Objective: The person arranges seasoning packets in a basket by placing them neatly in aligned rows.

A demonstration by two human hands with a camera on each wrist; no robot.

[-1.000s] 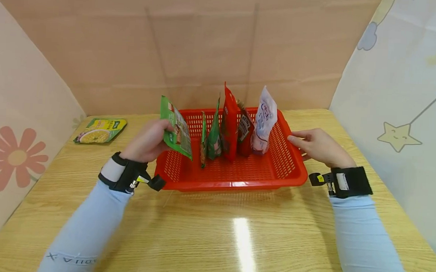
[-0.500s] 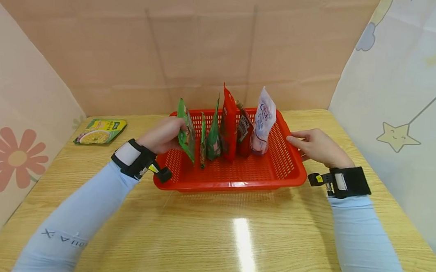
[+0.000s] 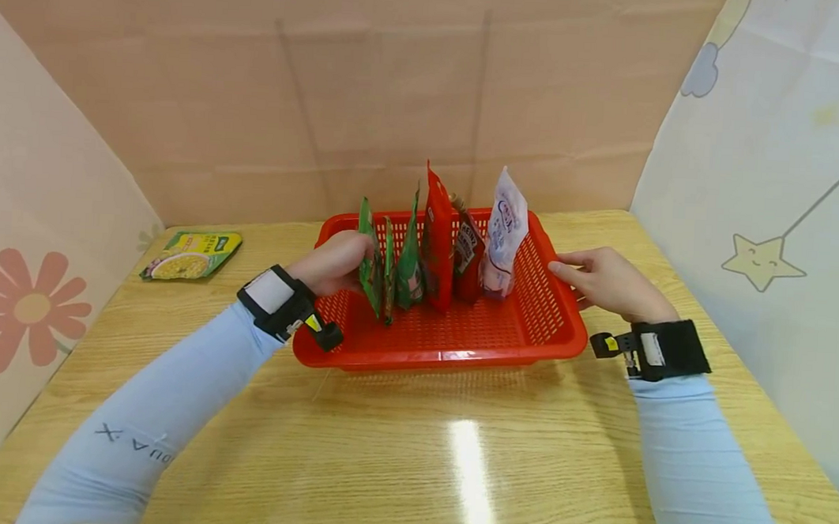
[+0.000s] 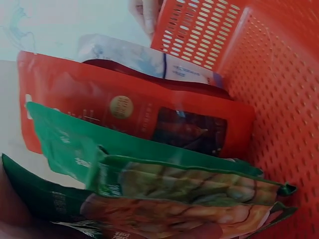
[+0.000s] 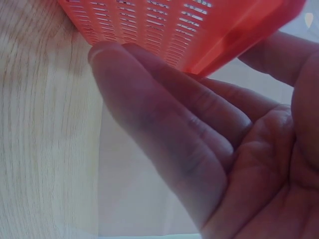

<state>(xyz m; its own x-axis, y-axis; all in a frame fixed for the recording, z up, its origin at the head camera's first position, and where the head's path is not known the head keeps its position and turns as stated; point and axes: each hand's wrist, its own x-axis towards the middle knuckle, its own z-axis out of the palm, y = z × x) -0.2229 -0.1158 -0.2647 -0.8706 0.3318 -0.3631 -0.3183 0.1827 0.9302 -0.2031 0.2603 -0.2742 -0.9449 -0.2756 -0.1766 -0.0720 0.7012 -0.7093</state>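
My left hand (image 3: 335, 264) grips a green snack packet (image 3: 369, 279) upright inside the left part of a red plastic basket (image 3: 450, 358). In the left wrist view, that packet (image 4: 164, 215) lies close beside a thin green packet (image 4: 199, 183). Right of them, in the head view, stand a green pouch (image 3: 410, 273), a red pouch (image 3: 436, 255), a Heinz ketchup pouch (image 3: 468, 257) and a white bag (image 3: 505, 235). At the basket's right rim, my right hand (image 3: 607, 281) pinches the edge, thumb on top and fingers (image 5: 159, 119) beneath.
A yellow and green pouch (image 3: 192, 256) lies flat at the back left of the wooden table (image 3: 381, 450). Brown paper (image 3: 385, 94) covers the wall behind the basket. Patterned walls flank both sides.
My left hand has moved right with the green packet, turning it upright and bringing it against the row of pouches. My right hand has stayed on the basket rim.
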